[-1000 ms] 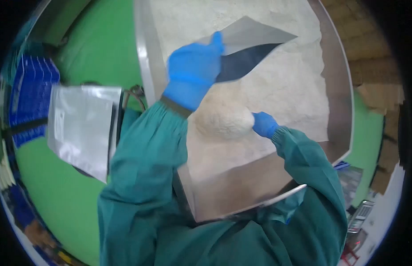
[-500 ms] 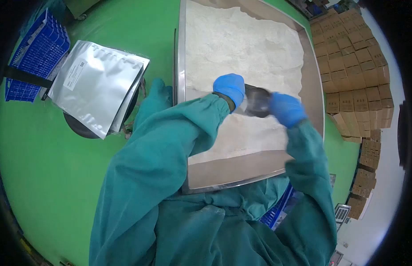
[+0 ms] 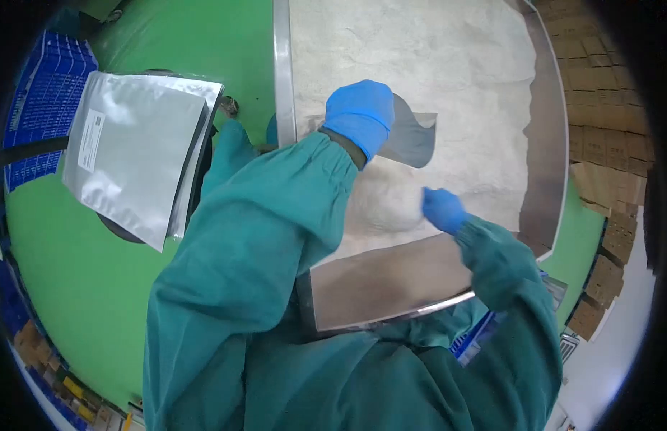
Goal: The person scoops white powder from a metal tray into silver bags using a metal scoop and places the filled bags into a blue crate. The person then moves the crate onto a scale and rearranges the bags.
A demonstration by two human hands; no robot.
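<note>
My left hand point(image 3: 360, 118), in a blue glove, is closed over what looks like a grey foil bag point(image 3: 414, 136). The bag's smooth curved edge shows to the right of the hand, and the rest is hidden under hand and sleeve. My right hand point(image 3: 443, 210), also gloved in blue, is closed at the edge of a rounded, blurred scoop point(image 3: 392, 205) heaped with pale powder. Its outline is smeared by motion. Both hands are above off-white powder point(image 3: 477, 72) in a large metal tray point(image 3: 391, 284).
To the left, silver foil bags point(image 3: 140, 144), the top one labelled, lie stacked on a dark round seat. Beside them stands a blue crate point(image 3: 50, 100). Cardboard boxes point(image 3: 606, 129) are piled at the right. Another blue crate point(image 3: 477, 337) shows near my body. The floor is green.
My right hand has moved down, away from my left hand, and the scoop now appears pale and heaped instead of dark. More of the grey bag shows. The camera view has shifted.
</note>
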